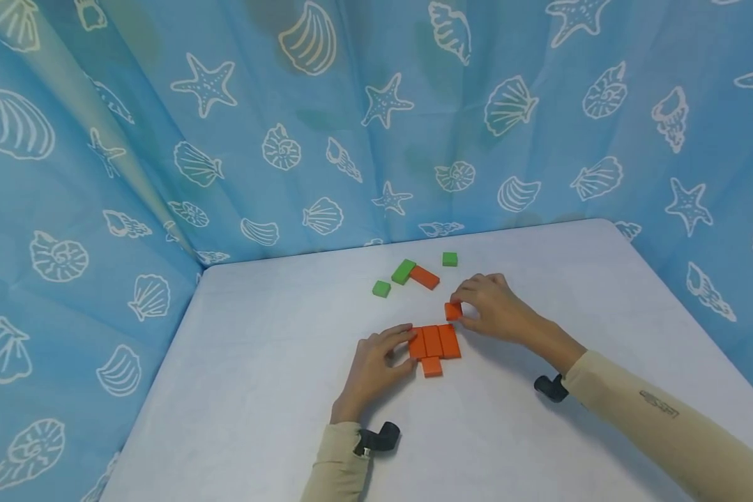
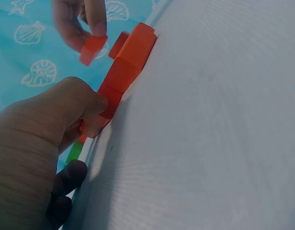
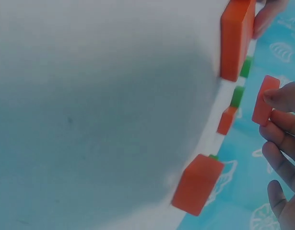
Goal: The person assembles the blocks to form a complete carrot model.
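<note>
Several flat orange rectangular blocks (image 1: 432,341) lie side by side on the white table, with a small square orange block (image 1: 431,367) against their near edge. My left hand (image 1: 376,362) pinches the left end of this row, thumb at the near side and fingers at the far side. In the left wrist view the thumb (image 2: 95,104) presses on an orange face. My right hand (image 1: 492,307) holds a small orange block (image 3: 265,100) between thumb and fingers, just beyond the row's right end. Another orange block (image 3: 199,184) shows on the table in the right wrist view.
Farther back lie a green rectangular block (image 1: 404,271) touching an orange one (image 1: 424,277), a small green block (image 1: 381,288) to their left, and another green block (image 1: 450,259) near the rear edge. A blue shell-patterned curtain (image 1: 326,139) hangs behind the table (image 1: 257,390).
</note>
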{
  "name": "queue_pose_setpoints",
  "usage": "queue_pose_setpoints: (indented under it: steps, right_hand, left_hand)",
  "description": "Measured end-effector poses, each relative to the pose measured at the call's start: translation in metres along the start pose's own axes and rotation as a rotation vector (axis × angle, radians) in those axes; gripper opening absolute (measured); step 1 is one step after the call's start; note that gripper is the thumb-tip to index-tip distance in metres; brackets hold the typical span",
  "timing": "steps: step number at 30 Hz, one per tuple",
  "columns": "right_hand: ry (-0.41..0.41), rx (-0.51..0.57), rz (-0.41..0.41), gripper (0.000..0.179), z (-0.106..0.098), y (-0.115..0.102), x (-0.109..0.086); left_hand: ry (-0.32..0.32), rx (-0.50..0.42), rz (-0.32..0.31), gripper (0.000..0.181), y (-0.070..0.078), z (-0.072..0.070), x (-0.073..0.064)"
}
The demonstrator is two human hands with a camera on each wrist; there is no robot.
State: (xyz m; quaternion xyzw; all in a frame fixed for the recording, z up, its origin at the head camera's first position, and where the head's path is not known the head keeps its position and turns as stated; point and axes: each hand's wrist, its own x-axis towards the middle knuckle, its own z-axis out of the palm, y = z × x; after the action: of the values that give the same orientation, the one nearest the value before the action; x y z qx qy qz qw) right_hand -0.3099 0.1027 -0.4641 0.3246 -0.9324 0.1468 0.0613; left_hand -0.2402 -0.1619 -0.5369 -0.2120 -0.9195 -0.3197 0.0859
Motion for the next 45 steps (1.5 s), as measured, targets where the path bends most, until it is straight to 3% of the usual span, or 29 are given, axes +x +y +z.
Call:
queue_pose_setpoints:
  steps: [8, 16, 23, 36, 45]
  right_hand:
    - [0.048, 0.002, -0.108, 0.03, -0.001, -0.016, -0.019]
    - [0.047, -0.021, -0.138, 0.034, 0.005, -0.026, -0.035]
    - [0.042, -0.031, -0.167, 0.036, 0.011, -0.033, -0.046]
    - [0.032, -0.039, -0.234, 0.032, 0.021, -0.039, -0.055]
    - [0.024, -0.066, -0.245, 0.031, 0.023, -0.041, -0.056]
  left_hand:
    - [-0.012, 0.009, -0.021, 0.046, -0.002, 0.0, 0.0]
    - [0.005, 0.008, -0.005, 0.046, -0.002, -0.001, -0.001]
    - [-0.01, 0.001, -0.027, 0.046, -0.002, 0.0, -0.001]
    - [0.012, 0.017, 0.004, 0.046, -0.002, 0.002, -0.002]
    - [-0.021, 0.002, -0.034, 0.047, -0.001, 0.003, -0.001]
